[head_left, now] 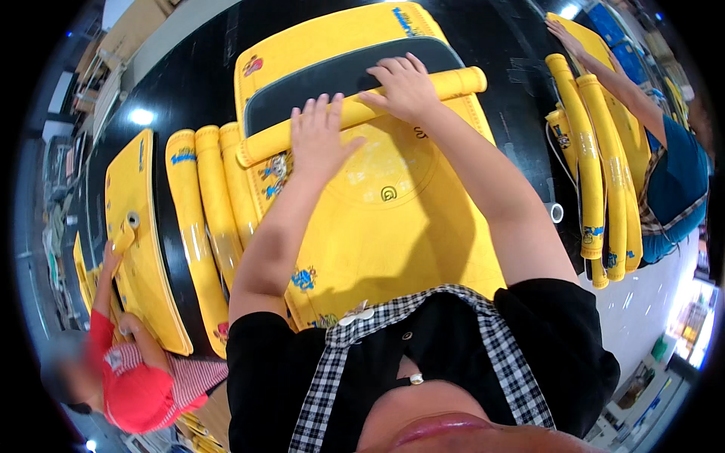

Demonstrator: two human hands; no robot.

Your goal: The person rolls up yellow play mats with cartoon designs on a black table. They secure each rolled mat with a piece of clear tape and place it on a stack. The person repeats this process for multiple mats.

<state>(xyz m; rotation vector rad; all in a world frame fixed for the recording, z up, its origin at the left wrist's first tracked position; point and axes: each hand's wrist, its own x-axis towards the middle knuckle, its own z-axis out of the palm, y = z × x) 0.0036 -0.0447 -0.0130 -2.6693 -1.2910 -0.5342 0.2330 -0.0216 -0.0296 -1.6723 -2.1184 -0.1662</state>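
A yellow rolled mat point(459, 81) lies crosswise on a flat yellow mat point(377, 249) with small printed figures. My left hand point(319, 136) rests on the left part of the roll, palm down, fingers stretched away from me. To its right, my right hand point(404, 89) presses flat on the roll with fingers spread. Both hands are open and grip nothing. Just beyond the roll shows a dark grey sheet with rounded corners point(302, 90), bordered by yellow mat. Whether the roll joins the mat under it I cannot tell.
Several yellow rolls point(198, 226) lie on the black table point(189, 83) at left; more rolls point(591, 166) lie at right. A white tube point(555, 212) is near the right edge. Co-workers in red point(143, 385) and teal point(676, 189) handle yellow mats on either side.
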